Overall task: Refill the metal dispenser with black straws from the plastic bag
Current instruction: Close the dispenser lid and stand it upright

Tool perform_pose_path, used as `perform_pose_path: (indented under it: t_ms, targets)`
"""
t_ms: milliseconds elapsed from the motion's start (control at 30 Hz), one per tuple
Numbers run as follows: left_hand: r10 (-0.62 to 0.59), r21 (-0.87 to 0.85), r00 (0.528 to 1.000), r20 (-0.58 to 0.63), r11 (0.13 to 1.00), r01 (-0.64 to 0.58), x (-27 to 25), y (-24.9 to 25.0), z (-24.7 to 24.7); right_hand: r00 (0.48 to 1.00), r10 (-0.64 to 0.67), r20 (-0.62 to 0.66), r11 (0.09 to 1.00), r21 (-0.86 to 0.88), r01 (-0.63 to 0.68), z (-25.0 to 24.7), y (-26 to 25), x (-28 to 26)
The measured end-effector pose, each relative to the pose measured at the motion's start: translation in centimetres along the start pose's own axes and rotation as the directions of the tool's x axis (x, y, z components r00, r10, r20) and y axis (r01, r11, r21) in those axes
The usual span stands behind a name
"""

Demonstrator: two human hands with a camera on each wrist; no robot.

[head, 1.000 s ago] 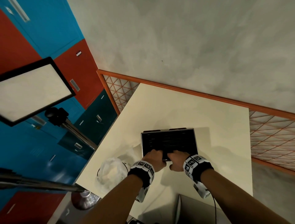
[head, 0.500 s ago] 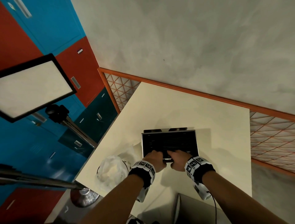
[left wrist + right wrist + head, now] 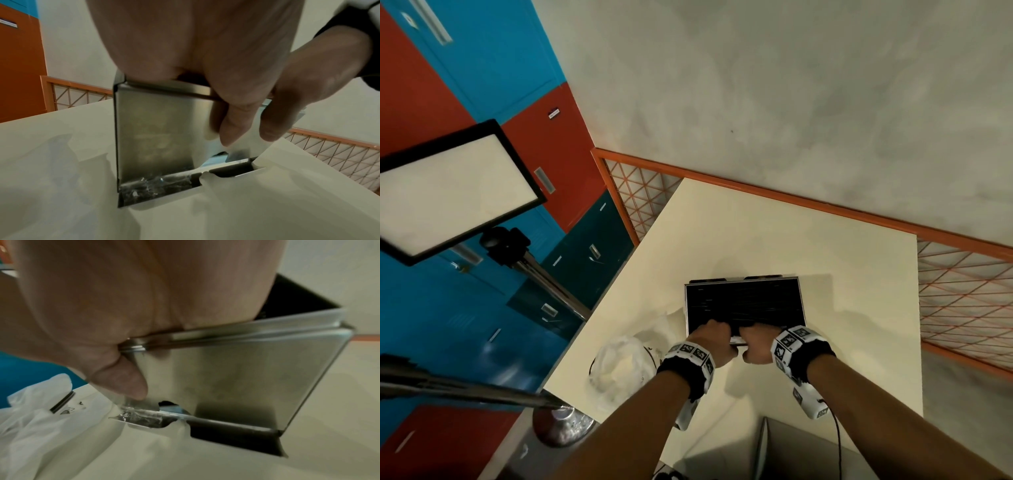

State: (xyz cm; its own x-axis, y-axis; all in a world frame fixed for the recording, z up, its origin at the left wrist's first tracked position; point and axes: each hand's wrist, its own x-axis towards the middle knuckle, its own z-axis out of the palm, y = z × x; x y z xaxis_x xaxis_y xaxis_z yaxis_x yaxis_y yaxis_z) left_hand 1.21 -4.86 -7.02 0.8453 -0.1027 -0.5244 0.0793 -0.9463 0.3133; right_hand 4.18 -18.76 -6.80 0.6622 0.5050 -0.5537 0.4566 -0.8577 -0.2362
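Dispenser (image 3: 744, 305) sits on the bench (image 3: 842, 274), straws (image 3: 743, 303) lying left-right inside, both my hands, left (image 3: 714, 337) and right (image 3: 758, 346), curl fingers (image 3: 232, 123) over its near rim, plastic bag (image 3: 619, 363) just beside my left.

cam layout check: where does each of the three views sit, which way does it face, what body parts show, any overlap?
Head: worn on the head, looks steeply down at the open metal straw dispenser on the cream table; both forearms, left hand and right hand show.
Left wrist: under the left hand, looks along it at the dispenser's steel front; fingers over its top rim.
Right wrist: under the right hand, same front wall, crumpled white plastic bag at left.
Shared: all three show the dispenser; head and right wrist both show the bag.
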Motion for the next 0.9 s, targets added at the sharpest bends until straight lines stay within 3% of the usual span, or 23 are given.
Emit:
perform_pose_path:
  t_ms: [300, 533, 633, 900]
  targets:
    - [-0.020, 0.064, 1.000, -0.016, 0.998, 0.021, 0.7, 0.5, -1.1, 1.000, 0.001, -0.021, 1.000, 0.026, -0.001, -1.6, 0.6, 0.2]
    - [-0.038, 0.059, 0.999, -0.010, 0.998, 0.038, 0.6, 0.5, -0.4, 0.971, 0.094, 0.220, 0.995, -0.036, -0.088, -2.1, -0.8, 1.1]
    - [-0.019, 0.052, 1.000, -0.022, 0.998, 0.020, 0.5, 0.2, -0.2, 0.960, 0.092, 0.263, 0.996, -0.022, -0.089, -2.1, -1.2, 1.2]
    - [0.102, 0.189, 0.994, -0.041, 0.978, -0.093, 0.8, -0.1, -0.7, 0.999, 0.033, 0.035, 0.999, -0.006, -0.033, -1.9, 0.2, 0.1]
